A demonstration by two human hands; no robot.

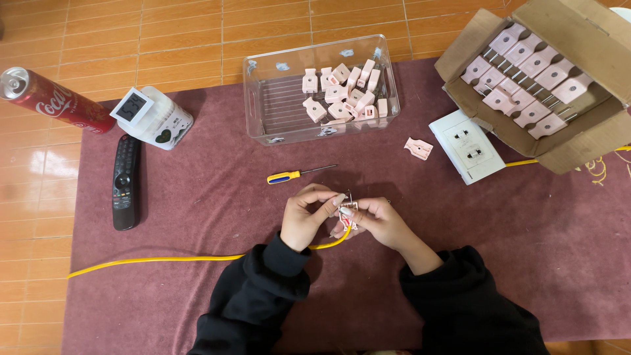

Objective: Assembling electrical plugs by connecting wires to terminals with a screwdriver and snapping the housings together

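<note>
Both sets of fingers are pinched together around a small pink plug half, right in the middle of the maroon mat. The left hand has its thumb and forefinger closed on the left side of it, the right hand is curled around the other side, and the two hands touch at the fingertips. Metal prongs poke up out of the top of the plug, and a yellow cable runs out from under the hands, looping off to the left across the mat and onto the tiled floor. Just above the hands lies a screwdriver with a yellow and blue handle, tip pointing right. Further up sits a clear plastic bin with a heap of pink plug parts in its right half. A loose pink plug cover lies on the mat to the right of the bin, just beside a white wall socket. Top right is an open cardboard box packed with rows of pink plugs. Off to the left are a black remote, a white container with a small digital clock leaning on it, and a red soda can lying on its side. Black sleeves cover both arms.
</note>
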